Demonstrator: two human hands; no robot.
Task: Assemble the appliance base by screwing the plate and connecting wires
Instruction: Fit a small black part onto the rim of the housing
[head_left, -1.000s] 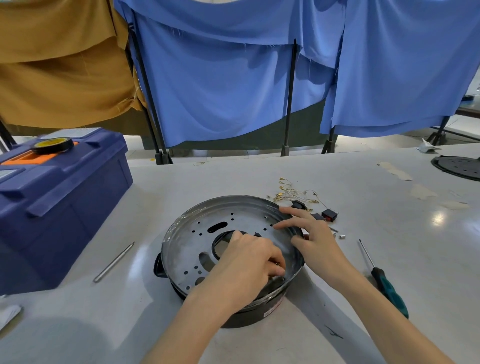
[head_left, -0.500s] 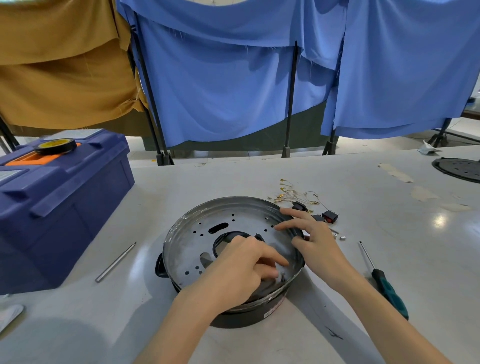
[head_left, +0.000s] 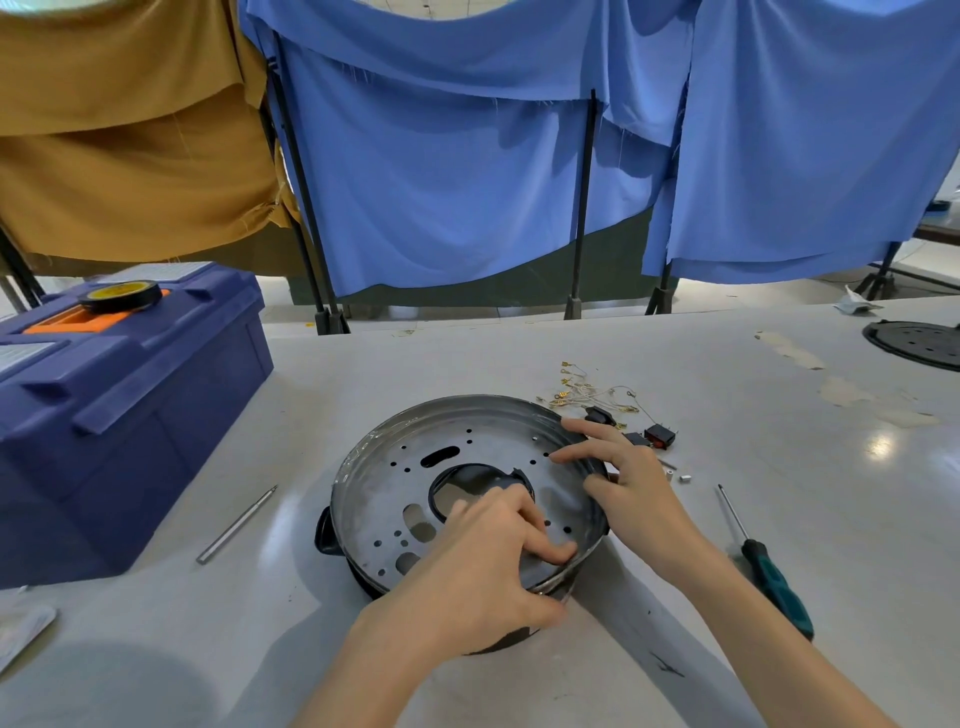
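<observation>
Perforated plate sits on black appliance base, mid worktop. Right hand flat, fingers spread on plate's right rim. Left hand presses plate; grip unclear.
</observation>
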